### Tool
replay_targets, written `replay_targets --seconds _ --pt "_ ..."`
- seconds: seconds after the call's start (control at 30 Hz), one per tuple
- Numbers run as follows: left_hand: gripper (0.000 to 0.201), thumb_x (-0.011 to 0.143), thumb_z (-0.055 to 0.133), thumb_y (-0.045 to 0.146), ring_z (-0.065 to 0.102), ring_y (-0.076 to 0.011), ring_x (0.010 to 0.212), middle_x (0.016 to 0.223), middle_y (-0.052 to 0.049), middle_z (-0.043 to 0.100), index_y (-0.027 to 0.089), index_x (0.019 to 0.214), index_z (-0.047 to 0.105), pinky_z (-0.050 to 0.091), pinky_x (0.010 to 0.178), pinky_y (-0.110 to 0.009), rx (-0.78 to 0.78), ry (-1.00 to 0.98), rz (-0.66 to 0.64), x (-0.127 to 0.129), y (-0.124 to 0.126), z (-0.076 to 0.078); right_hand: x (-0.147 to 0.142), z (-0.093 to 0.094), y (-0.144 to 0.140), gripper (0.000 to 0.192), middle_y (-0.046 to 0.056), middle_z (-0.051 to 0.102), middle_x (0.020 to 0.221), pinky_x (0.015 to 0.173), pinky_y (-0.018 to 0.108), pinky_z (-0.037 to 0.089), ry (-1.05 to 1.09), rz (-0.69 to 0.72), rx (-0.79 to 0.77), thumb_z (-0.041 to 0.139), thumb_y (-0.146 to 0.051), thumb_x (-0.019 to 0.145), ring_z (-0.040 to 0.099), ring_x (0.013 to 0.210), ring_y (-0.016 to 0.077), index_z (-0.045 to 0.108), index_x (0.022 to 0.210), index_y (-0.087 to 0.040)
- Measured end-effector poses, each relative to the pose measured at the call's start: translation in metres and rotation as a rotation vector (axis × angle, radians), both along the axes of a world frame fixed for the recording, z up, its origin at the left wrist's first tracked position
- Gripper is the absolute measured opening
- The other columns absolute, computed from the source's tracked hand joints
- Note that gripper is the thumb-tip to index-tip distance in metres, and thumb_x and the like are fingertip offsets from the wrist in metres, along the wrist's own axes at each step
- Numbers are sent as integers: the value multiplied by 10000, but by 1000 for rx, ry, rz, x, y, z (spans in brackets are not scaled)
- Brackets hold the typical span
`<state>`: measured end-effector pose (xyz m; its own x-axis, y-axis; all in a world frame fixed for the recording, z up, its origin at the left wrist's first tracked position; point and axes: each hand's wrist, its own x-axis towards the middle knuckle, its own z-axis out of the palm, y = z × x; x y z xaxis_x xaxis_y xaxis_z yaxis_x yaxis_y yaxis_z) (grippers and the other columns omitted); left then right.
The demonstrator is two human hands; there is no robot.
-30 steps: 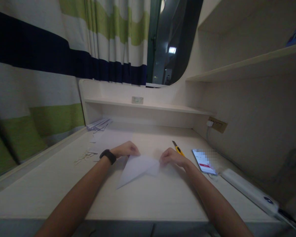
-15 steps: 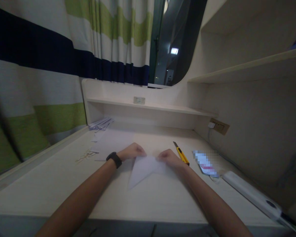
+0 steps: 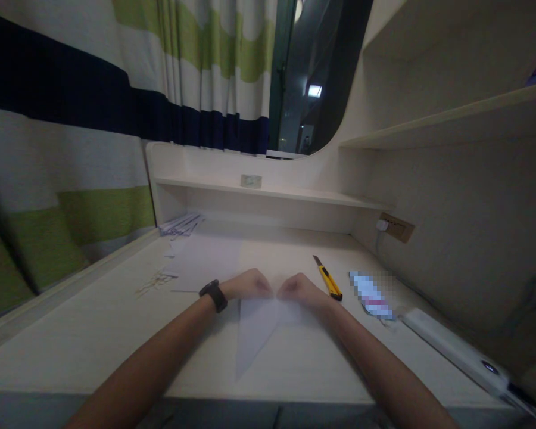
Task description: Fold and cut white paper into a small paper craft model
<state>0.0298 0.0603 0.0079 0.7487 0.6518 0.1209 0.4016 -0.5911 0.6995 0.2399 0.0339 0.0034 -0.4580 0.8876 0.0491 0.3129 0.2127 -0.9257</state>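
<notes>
A yellow utility knife point(image 3: 329, 280) lies on the bench point(image 3: 192, 357), blade exposed, just left of a smartphone point(image 3: 370, 295) with a lit, obscured screen. Nearer the right edge rests a long white bar-shaped device point(image 3: 453, 348). A white plug point(image 3: 382, 225) sits in the brass-coloured wall socket point(image 3: 402, 229), its cable point(image 3: 377, 243) hanging down. A small translucent object point(image 3: 251, 181) stands on the low back shelf point(image 3: 304, 195). A white, green and navy curtain point(image 3: 196, 125) hangs beside a dark window point(image 3: 304, 113).

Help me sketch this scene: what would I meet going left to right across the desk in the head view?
Pale strands → worn dark wristwatch → folded white paper → yellow cutter → phone → long white device.
</notes>
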Motion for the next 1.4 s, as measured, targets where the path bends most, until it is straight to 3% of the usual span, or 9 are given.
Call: replay_targets --seconds 0.37,0.6,0.77,0.97,1.13,1.4 --pt "248 719 634 333 564 -135 623 716 -50 682 110 783 720 405 579 -217 -123 -58 -51 -7 8 -7 13 5 3 120 20 645 536 508 229 384 63 -3 -127 711 -205 516 527 493 115 716 605 -125" --pt "307 714 650 396 620 -150 575 676 -85 686 108 803 705 473 551 -240 -408 -50 6 -26 14 -4 30 13 5 103 15 611 487 445 224 326 57 -37 -176 688 -205 524 478 427 99 703 582 -121" --pt "293 694 669 381 653 -167 659 791 -117 706 113 808 705 496 593 -247 -470 -34 19 -43 24 -4 39 13 8 83 19 608 478 451 229 318 74 -82 -177 679 -189 505 473 428 102 698 559 -128" --pt "398 747 591 486 628 -167 651 778 -100 691 108 819 691 466 561 -239 -291 -155 199 -30 22 0 34 9 12 113 38 634 534 471 231 323 143 -112 -132 690 -207 533 485 452 98 704 594 -113" --pt "402 739 601 475 556 -147 587 663 -63 660 85 751 701 400 550 -235 -68 -80 76 -8 6 2 18 3 8 136 27 623 521 462 227 315 166 -66 -130 700 -223 547 478 447 96 710 621 -109" --pt "343 715 632 426 559 -151 613 699 -73 675 92 748 706 396 571 -233 -84 -114 60 -14 15 -5 23 11 5 132 34 641 541 494 227 361 38 -24 -111 700 -232 559 497 472 99 713 611 -112"
